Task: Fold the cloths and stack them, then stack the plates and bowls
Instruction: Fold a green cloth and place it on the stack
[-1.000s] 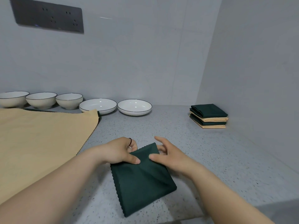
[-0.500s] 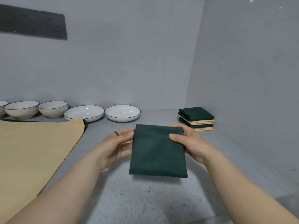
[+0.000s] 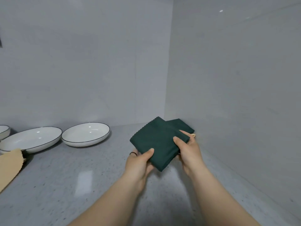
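Left hand [image 3: 140,162]: thumb curled over the top of the folded green cloth [image 3: 158,141] at its near corner, fingers underneath and out of sight, pinching it. A thin black ring [image 3: 133,153] sits on one finger.

Right hand [image 3: 189,149]: thumb laid on top of the cloth's right edge, fingers wrapped below, also pinching. Both forearms are bare and reach in from the bottom of the view.

The cloth is a dark green square folded several layers thick, with a scalloped edge along its far left side. It is held clear of the counter [image 3: 81,176], tilted with one corner pointing at the person, and its shadow lies on the surface below.

Just behind it, in the corner by the right wall [image 3: 236,79], is the stack of cloths [image 3: 180,125]: green on top, with a sliver of tan showing beside the right hand. Whether the held cloth touches the stack cannot be told.

Well to the left, along the back wall, the right plate [image 3: 86,134] and left plate [image 3: 32,141] are side by side, shallow, white with a dark rim line. The left edge of the view cuts off a bowl [image 3: 4,130] beyond them.

A tan cloth [image 3: 9,163] lies at the left edge, its corner just in front of the left plate. The counter is grey and speckled.
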Demonstrator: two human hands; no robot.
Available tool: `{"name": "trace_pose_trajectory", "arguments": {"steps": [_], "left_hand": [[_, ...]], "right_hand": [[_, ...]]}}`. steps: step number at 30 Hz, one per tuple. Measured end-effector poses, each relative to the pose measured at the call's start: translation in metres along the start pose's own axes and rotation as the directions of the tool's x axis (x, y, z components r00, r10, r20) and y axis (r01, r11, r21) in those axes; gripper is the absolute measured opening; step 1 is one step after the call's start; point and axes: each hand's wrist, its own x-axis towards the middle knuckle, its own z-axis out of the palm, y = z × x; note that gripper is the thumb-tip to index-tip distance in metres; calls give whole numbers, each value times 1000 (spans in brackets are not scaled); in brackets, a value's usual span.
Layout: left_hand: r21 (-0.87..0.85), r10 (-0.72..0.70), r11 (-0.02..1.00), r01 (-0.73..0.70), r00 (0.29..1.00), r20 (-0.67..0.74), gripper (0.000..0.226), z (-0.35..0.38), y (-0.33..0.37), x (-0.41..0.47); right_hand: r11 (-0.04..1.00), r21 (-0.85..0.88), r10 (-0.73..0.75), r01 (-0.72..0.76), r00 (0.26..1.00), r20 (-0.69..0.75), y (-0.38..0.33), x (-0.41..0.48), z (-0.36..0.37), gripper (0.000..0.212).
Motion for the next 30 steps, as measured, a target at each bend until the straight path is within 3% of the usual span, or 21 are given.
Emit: {"name": "trace_pose_trajectory", "arguments": {"steps": [4, 6, 9, 16, 20, 26, 28, 30], "left_hand": [[241, 229, 947, -213, 973, -40, 73, 26, 15, 47], [346, 278, 899, -269, 960, 23, 71, 36, 18, 72], [462, 260, 846, -267, 962, 79, 58, 47, 23, 104], [496, 202, 837, -231, 973, 113, 60, 64, 11, 159], [539, 178, 812, -225, 974, 138, 62, 69, -5, 173], [618, 215, 745, -251, 967, 134, 59, 74, -11, 173], [651, 233, 710, -267, 962, 141, 55, 74, -11, 174], [682, 235, 682, -263, 962, 136, 57, 74, -12, 177]], "right_hand": [[999, -15, 28, -28, 999, -30, 1, 41, -10, 34], [999, 17, 32, -31, 999, -42, 1, 62, -13, 31], [998, -59, 1, -4, 999, -51, 0, 92, -18, 28], [936, -310, -180, 167, 984, -15, 4, 150, -33, 41], [825, -507, -311, 249, 950, -40, 13, 164, -47, 43], [613, -727, -378, 311, 923, 75, 21, 164, -52, 42], [483, -804, -416, 348, 899, 139, 20, 160, -49, 42], [276, -879, -464, 389, 855, 232, 16, 156, -46, 40]]}}
